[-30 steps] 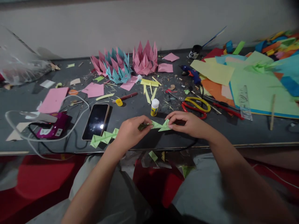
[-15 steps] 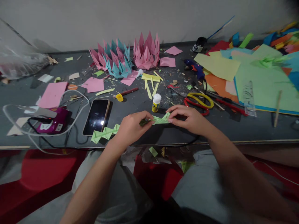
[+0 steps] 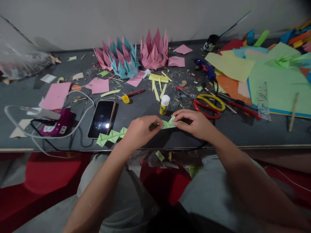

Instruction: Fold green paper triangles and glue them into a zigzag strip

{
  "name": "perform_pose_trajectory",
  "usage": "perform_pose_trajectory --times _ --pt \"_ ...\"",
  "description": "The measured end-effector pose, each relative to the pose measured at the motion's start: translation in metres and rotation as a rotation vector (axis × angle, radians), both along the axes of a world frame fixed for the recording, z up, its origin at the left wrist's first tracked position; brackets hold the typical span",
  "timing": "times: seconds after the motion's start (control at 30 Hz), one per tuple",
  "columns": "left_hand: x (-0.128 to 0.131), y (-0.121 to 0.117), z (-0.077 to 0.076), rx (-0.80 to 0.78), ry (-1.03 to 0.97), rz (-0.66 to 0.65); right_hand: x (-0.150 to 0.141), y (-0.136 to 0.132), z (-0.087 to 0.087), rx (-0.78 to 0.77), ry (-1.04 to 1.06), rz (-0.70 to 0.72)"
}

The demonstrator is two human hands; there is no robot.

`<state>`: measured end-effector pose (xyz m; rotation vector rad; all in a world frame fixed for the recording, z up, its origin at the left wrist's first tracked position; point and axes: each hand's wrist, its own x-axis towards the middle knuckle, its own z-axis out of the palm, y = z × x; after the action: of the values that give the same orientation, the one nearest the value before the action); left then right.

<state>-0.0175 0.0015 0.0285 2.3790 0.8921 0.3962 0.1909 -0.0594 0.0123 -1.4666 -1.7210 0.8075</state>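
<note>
A green folded-paper strip [image 3: 112, 136] of pointed pieces runs from beside the phone, behind my left hand, to my right hand. My left hand [image 3: 143, 131] pinches it near the middle, thumb and fingertips pressed together. On the strip's right part my right hand [image 3: 191, 122] grips a folded point between thumb and fingers; a bit of green shows past the fingertips. Just beyond the hands an uncapped glue stick [image 3: 164, 105] stands upright, its white tip showing. Its yellow cap [image 3: 125, 99] lies further left.
Scissors [image 3: 210, 105] with red and yellow handles lie beyond my right hand. A phone [image 3: 101, 119] and a purple adapter [image 3: 57, 123] with cables are at left. Pink and blue folded-paper crowns [image 3: 154, 53] stand at the back. Coloured sheets [image 3: 274, 84] pile at right.
The view has shifted slightly, so the table items appear a little further right and higher. My right fingers have slid slightly left along the strip, and green paper now shows beyond them.
</note>
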Motion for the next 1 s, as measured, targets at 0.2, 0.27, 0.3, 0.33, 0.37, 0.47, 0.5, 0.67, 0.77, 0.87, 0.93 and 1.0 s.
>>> perform_pose_trajectory --times 0.2,0.27,0.3,0.33,0.37,0.47,0.5,0.67,0.77,0.87,0.93,1.0 --pt "0.001 0.001 0.001 -0.022 0.006 -0.016 -0.006 0.002 -0.005 -0.063 0.12 -0.088" --pt "0.001 0.001 0.0 -0.029 0.002 -0.007 -0.007 0.002 -0.005 -0.09 0.158 -0.103" --pt "0.001 0.001 0.0 -0.028 -0.004 0.0 -0.008 0.002 -0.005 -0.099 0.168 -0.108" --pt "0.001 0.001 0.0 -0.028 -0.012 0.008 -0.008 0.002 -0.004 -0.103 0.176 -0.117" --pt "0.0 0.0 0.001 -0.029 -0.02 0.019 -0.009 0.002 -0.004 -0.102 0.188 -0.129" --pt "0.0 -0.002 0.004 -0.042 -0.027 0.051 -0.011 0.002 -0.003 -0.09 0.247 -0.176" --pt "0.0 -0.002 0.005 -0.049 -0.027 0.058 -0.012 0.002 -0.004 -0.085 0.265 -0.19" --pt "0.0 -0.001 0.005 -0.052 -0.064 0.085 -0.014 0.002 -0.008 -0.02 0.334 -0.219" --pt "-0.001 0.001 0.004 -0.045 -0.071 0.088 -0.015 0.002 -0.009 0.017 0.348 -0.23" --pt "-0.001 0.001 0.003 -0.045 -0.07 0.071 -0.017 0.001 -0.009 0.04 0.339 -0.24" --pt "-0.001 0.001 0.004 -0.048 -0.075 0.064 -0.017 0.0 -0.009 0.048 0.328 -0.247" --pt "-0.001 0.002 0.005 -0.048 -0.082 0.062 -0.017 -0.001 -0.009 0.057 0.321 -0.244"
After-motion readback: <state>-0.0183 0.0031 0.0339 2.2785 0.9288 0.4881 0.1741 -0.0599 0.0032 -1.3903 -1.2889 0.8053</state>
